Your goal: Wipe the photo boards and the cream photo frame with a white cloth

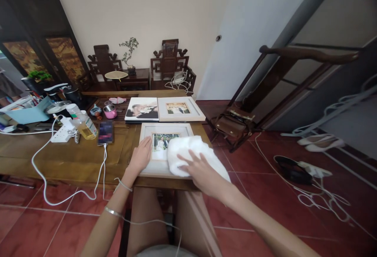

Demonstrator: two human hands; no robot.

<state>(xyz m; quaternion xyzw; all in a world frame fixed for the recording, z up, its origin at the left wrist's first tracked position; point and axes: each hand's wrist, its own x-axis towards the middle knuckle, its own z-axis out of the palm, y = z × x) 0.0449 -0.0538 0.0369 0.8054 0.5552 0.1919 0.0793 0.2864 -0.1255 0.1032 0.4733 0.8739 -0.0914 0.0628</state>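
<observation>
A light wooden picture frame (160, 168) lies flat near the table's front edge. Inside its pale mat is a photo (160, 146) of people outdoors, partly covered. My left hand (141, 155) rests flat on the frame's left side, fingers stretched out and touching the mat. Bunched white towel (188, 147) covers the frame's right part and hangs past the table's right edge. From above, my right hand (202, 170) holds this towel against the frame, its fingers apart and bent over the cloth.
Behind lie another framed photo (191, 112) and a flat picture (138, 106). To the left are a charging phone (105, 133), a bottle of yellow liquid (85, 125), a power strip (61, 131) and a pink cup (110, 112). A wooden chair (256, 92) stands right; cables (321, 198) lie on the floor.
</observation>
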